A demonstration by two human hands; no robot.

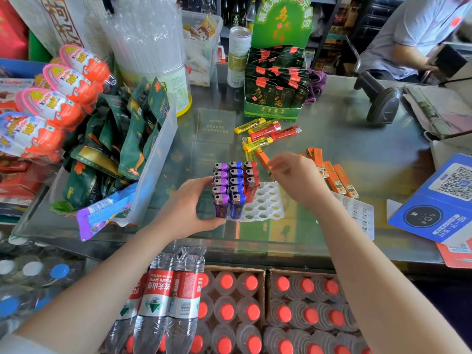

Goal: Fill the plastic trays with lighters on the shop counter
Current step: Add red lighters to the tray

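Observation:
A white plastic tray (265,205) with round holes sits on the glass counter. Upright purple lighters (221,190), blue lighters (236,187) and red lighters (251,180) fill its left part. My left hand (189,203) grips the tray's left side, against the purple row. My right hand (296,175) hovers above the tray's far right corner, pinching an orange lighter (264,160). More orange lighters (337,175) lie to the right, and yellow and red lighters (265,131) lie behind. A second tray (357,213) lies under my right forearm.
A clear bin of green snack packs (122,149) stands left of the tray. A green display box (275,85) and a can (238,56) stand behind. A barcode scanner (380,98) and a blue QR stand (439,200) are at right. A seated person (419,34) is far right.

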